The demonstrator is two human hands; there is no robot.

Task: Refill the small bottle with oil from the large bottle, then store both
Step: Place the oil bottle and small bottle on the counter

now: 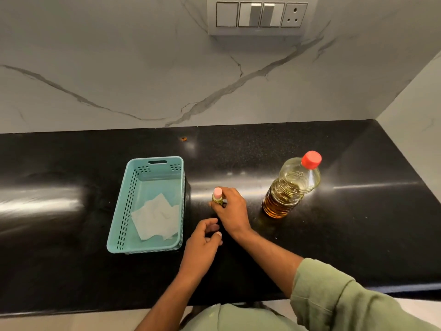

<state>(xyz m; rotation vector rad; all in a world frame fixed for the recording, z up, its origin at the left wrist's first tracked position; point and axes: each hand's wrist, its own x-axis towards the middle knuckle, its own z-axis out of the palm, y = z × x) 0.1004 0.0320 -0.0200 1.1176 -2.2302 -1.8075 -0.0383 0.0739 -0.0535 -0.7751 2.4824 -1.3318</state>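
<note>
While the black surface [334,235] carries everything, the teal basket [124,211] waits at left, holding white paper napkins [155,218]. Right of centre stands the large oil bottle [286,189], red cap on. Between them the right hand [232,211] grips the small bottle [217,198], pink cap on; the left hand [202,244] hovers loose, empty. Best steady the base before uncapping.

head view looks down (steeply) at countertop [334,247].
</note>
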